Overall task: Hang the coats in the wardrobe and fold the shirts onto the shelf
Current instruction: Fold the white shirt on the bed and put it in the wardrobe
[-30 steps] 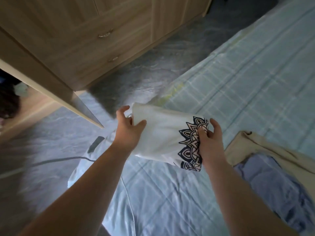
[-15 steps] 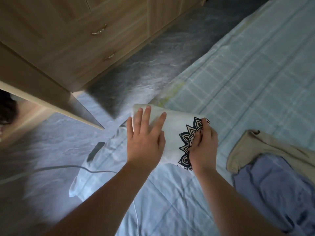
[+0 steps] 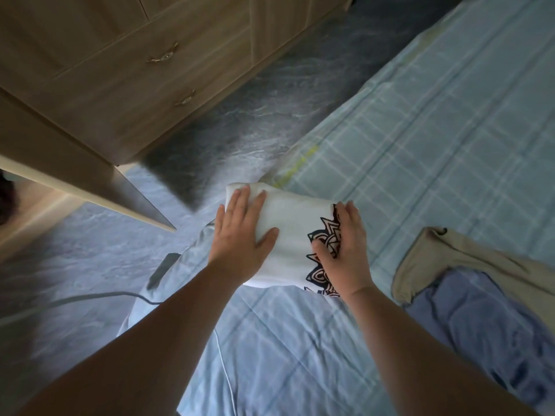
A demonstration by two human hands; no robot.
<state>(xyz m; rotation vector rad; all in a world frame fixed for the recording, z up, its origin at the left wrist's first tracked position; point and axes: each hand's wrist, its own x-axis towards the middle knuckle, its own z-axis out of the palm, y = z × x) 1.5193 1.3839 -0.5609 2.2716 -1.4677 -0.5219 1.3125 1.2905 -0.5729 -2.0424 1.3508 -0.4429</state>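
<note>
Folded shirt [image 3: 292, 232] lengthwise between flat hands [image 3: 295, 244]

This is a bedroom in a home. A bed [image 3: 435, 139] under a pale blue checked sheet fills the right and lower frame, with loose clothes [image 3: 468, 295] at its right edge. A wood-grain wardrobe [image 3: 120, 85] with drawer handles occupies the upper left, above a grey floor [image 3: 240, 130].
</note>
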